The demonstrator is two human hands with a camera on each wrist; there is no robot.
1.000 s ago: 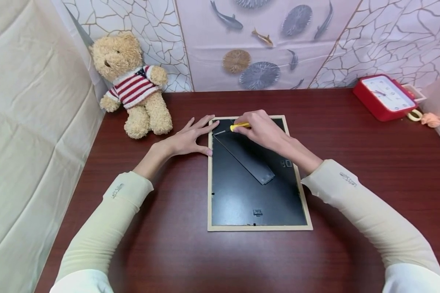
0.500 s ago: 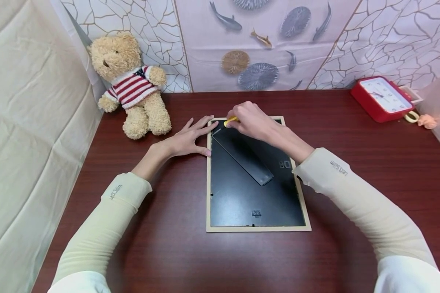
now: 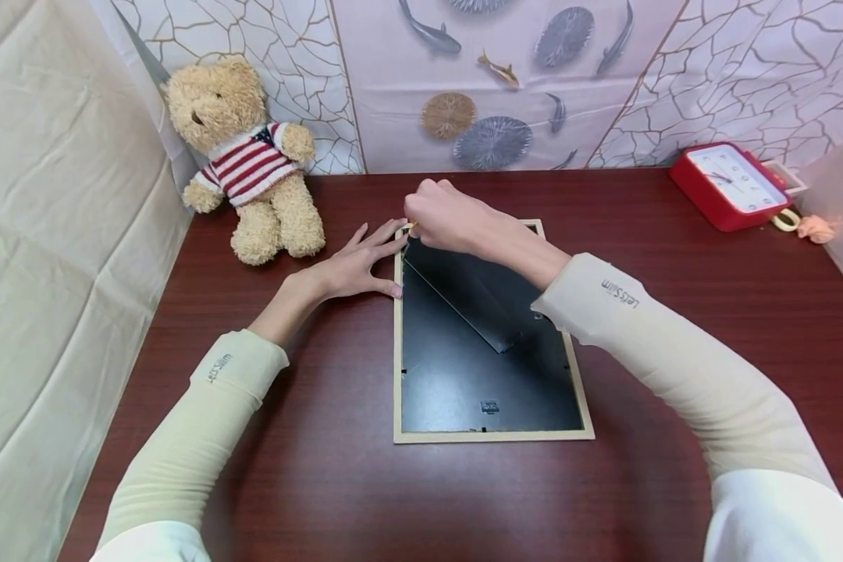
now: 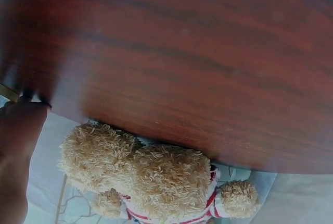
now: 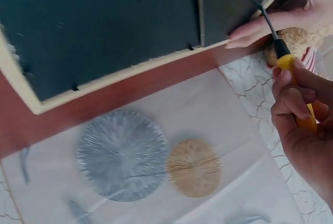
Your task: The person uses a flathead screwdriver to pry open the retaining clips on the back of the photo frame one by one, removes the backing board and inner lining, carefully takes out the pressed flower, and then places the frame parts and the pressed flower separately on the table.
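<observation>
A picture frame (image 3: 492,436) lies face down on the table, with a pale wooden rim, a black backing board (image 3: 449,390) and a slanted black stand leg (image 3: 464,293). My left hand (image 3: 354,267) rests with spread fingers on the rim's upper left side; in the left wrist view part of this hand (image 4: 18,146) shows at the left edge. My right hand (image 3: 453,217) grips a yellow-handled screwdriver (image 5: 286,62). Its thin shaft points down at the inner edge of the rim, close to the left fingers (image 5: 255,30). In the head view the right hand mostly hides the screwdriver.
A teddy bear (image 3: 253,164) in a striped sweater leans at the back left. At the back right stands a red clock (image 3: 734,186), with a small peach-coloured item (image 3: 815,229) beside it. Patterned cloth (image 3: 492,94) hangs behind the dark wooden table (image 3: 309,468).
My right hand has moved left and farther back with the screwdriver, up to the rim by the left fingers. It has turned over the tool. The left hand stays in place.
</observation>
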